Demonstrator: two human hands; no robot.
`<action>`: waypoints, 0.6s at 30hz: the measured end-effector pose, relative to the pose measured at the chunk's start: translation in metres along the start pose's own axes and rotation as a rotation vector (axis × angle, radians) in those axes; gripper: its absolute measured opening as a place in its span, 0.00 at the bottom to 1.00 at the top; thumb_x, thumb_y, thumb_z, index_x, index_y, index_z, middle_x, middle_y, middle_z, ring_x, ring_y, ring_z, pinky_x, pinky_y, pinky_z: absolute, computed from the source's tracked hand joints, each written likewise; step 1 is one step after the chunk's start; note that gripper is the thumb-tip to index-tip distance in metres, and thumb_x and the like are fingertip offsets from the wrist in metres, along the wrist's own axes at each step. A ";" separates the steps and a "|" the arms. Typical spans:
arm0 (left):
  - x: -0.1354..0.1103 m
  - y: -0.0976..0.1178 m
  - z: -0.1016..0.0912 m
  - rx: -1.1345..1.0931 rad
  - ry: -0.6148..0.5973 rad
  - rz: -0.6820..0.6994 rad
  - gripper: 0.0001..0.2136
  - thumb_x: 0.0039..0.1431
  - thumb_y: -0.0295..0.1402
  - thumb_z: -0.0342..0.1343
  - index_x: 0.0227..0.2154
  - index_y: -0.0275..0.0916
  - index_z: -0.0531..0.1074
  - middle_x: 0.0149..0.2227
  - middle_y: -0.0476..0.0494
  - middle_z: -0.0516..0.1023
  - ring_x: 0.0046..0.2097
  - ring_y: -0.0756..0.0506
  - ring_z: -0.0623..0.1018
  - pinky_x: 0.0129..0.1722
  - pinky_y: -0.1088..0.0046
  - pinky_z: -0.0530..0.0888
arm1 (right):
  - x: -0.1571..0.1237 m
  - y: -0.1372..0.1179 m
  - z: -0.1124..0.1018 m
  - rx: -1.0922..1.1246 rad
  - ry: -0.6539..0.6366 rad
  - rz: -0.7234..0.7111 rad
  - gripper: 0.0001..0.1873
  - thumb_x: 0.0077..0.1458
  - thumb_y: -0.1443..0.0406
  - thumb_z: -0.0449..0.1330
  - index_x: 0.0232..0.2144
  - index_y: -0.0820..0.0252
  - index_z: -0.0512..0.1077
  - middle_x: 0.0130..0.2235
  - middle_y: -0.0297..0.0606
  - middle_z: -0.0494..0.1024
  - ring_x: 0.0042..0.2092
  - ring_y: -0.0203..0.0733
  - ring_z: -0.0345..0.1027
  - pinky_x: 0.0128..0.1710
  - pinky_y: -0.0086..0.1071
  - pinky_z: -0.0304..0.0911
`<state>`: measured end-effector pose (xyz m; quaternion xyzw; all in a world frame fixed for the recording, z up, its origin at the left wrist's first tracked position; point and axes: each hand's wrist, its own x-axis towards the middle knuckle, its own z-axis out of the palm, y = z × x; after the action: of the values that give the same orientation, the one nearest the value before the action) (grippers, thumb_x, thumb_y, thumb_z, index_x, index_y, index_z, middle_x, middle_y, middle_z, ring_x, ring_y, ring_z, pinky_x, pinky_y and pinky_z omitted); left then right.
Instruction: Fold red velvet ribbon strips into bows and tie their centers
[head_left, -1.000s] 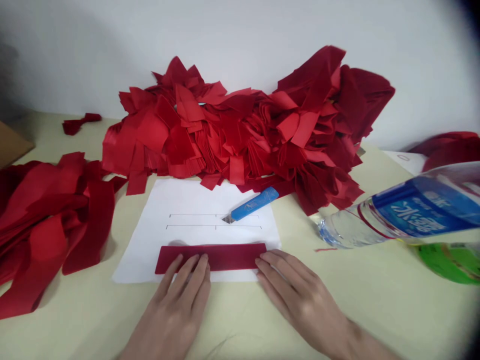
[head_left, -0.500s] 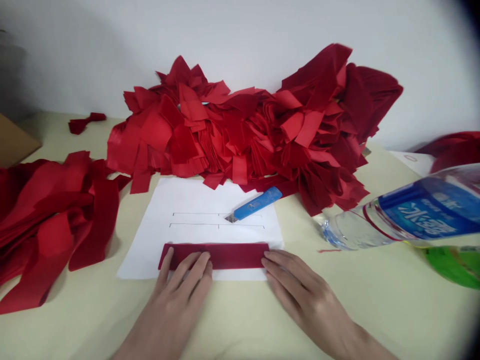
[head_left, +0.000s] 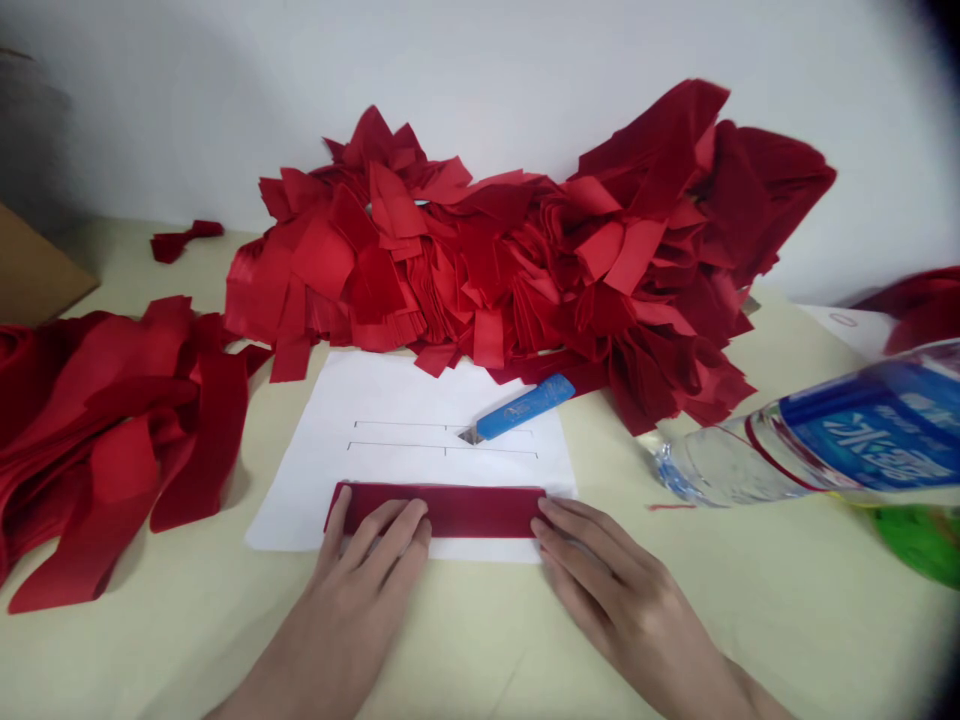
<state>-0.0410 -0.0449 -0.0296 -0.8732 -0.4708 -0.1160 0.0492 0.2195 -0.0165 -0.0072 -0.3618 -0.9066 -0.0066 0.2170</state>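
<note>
A dark red fabric strip (head_left: pixel 465 508) lies flat along the near edge of a white paper sheet (head_left: pixel 390 455) printed with thin lines. My left hand (head_left: pixel 360 580) rests flat on the strip's left half, fingers stretched out. My right hand (head_left: pixel 615 590) lies flat with its fingertips at the strip's right end. Neither hand grips anything. A blue utility knife (head_left: pixel 521 408) lies on the paper beyond the strip, blade out toward the left.
A big heap of cut red fabric pieces (head_left: pixel 525 260) fills the back of the cream table (head_left: pixel 750 600). Long red strips (head_left: pixel 105 430) pile at the left. A clear water bottle (head_left: pixel 817 445) lies on its side at the right, a green bottle (head_left: pixel 922 540) beneath it.
The view has drifted slightly, shifting everything right in the picture. My left thumb spread out to the strip's left end. The strip and knife stay put.
</note>
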 end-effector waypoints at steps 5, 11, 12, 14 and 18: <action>-0.001 -0.001 0.001 -0.040 -0.027 -0.020 0.18 0.60 0.22 0.43 0.51 0.37 0.65 0.54 0.42 0.70 0.56 0.41 0.66 0.59 0.44 0.51 | 0.000 0.003 -0.001 0.036 -0.001 0.044 0.13 0.58 0.72 0.52 0.43 0.66 0.73 0.46 0.45 0.75 0.52 0.45 0.66 0.49 0.40 0.70; -0.004 -0.005 -0.005 -0.094 -0.061 -0.038 0.20 0.60 0.21 0.43 0.53 0.40 0.64 0.55 0.47 0.69 0.56 0.45 0.67 0.61 0.51 0.51 | -0.012 0.008 -0.006 -0.014 -0.170 0.067 0.20 0.59 0.67 0.52 0.53 0.61 0.65 0.55 0.39 0.68 0.58 0.46 0.57 0.53 0.43 0.67; -0.004 -0.006 -0.008 -0.112 -0.063 -0.034 0.20 0.59 0.20 0.43 0.53 0.41 0.64 0.55 0.48 0.69 0.55 0.46 0.67 0.61 0.53 0.51 | -0.013 0.009 -0.008 -0.036 -0.196 0.065 0.21 0.59 0.67 0.52 0.55 0.61 0.63 0.56 0.38 0.66 0.59 0.46 0.55 0.53 0.44 0.66; 0.001 -0.010 -0.015 -0.152 -0.069 -0.035 0.21 0.60 0.20 0.42 0.53 0.43 0.65 0.54 0.50 0.71 0.53 0.47 0.69 0.60 0.56 0.54 | -0.013 0.009 -0.013 -0.051 -0.231 0.066 0.21 0.59 0.65 0.53 0.55 0.60 0.63 0.57 0.37 0.65 0.61 0.47 0.51 0.52 0.44 0.67; 0.021 -0.011 -0.032 -0.222 -0.101 -0.047 0.15 0.61 0.24 0.44 0.43 0.42 0.73 0.46 0.46 0.77 0.48 0.44 0.73 0.50 0.57 0.67 | 0.002 0.004 -0.023 -0.013 -0.157 0.089 0.15 0.58 0.63 0.55 0.47 0.59 0.70 0.53 0.40 0.69 0.57 0.50 0.55 0.49 0.44 0.68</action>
<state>-0.0444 -0.0279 0.0066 -0.8667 -0.4773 -0.1247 -0.0742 0.2297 -0.0158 0.0144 -0.4026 -0.9038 0.0255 0.1429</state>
